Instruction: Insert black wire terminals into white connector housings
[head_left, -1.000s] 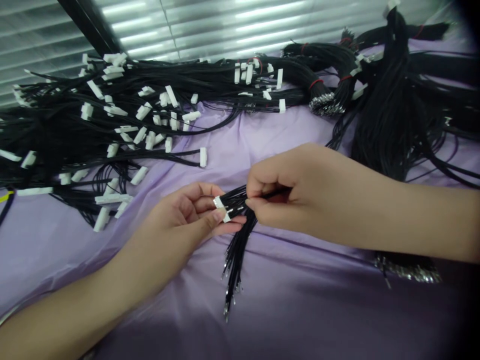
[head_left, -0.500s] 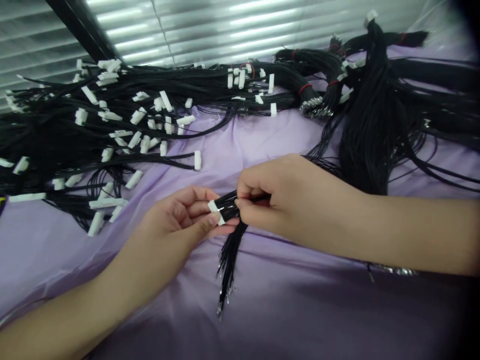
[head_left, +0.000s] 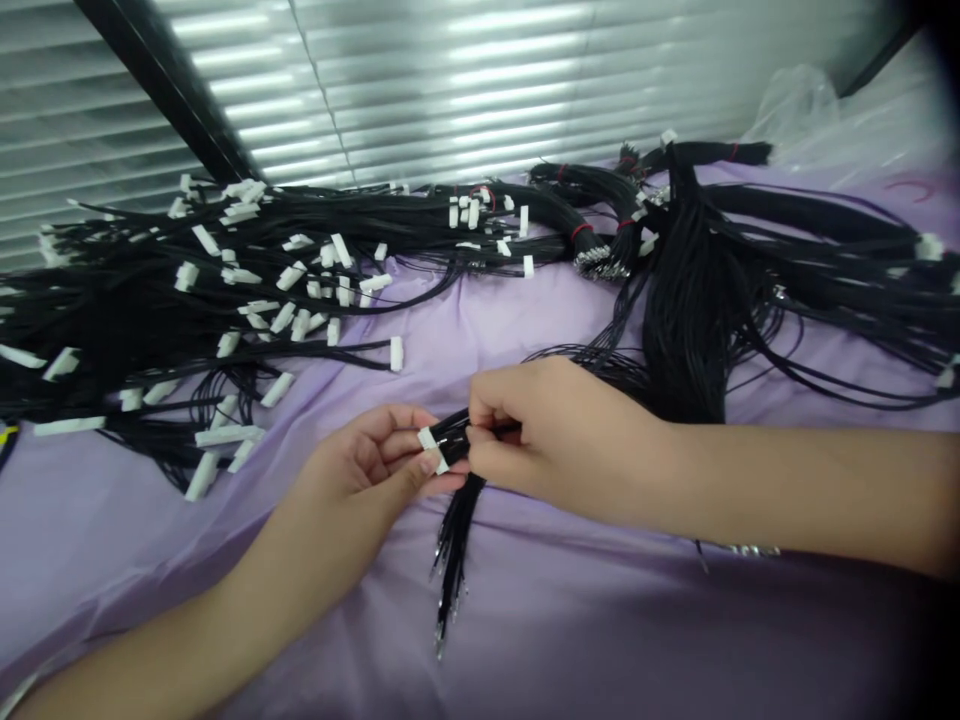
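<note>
A white connector (head_left: 433, 450) with black wires running out to its right is pinched between the thumb and fingers of my left hand (head_left: 382, 462). Close against it on the right, my right hand (head_left: 517, 430) has thumb and index finger pressed together on the black wires (head_left: 452, 437) by the connector. Below my fingers a loose bundle of black wires (head_left: 455, 570) with bare metal tips hangs down over the purple cloth. The parts of the wires inside my right hand are hidden.
A large heap of black cables (head_left: 120, 310) with white connectors covers the back left of the purple cloth (head_left: 600, 620). Red-banded wire bundles (head_left: 555, 215) lie at the back middle, a thick black wire bunch (head_left: 686, 300) at the right. Blinds (head_left: 450, 90) stand behind.
The view has shifted, so the cables and blinds sit lower in the picture. Both hands keep almost the same grip on the connector and wires.
</note>
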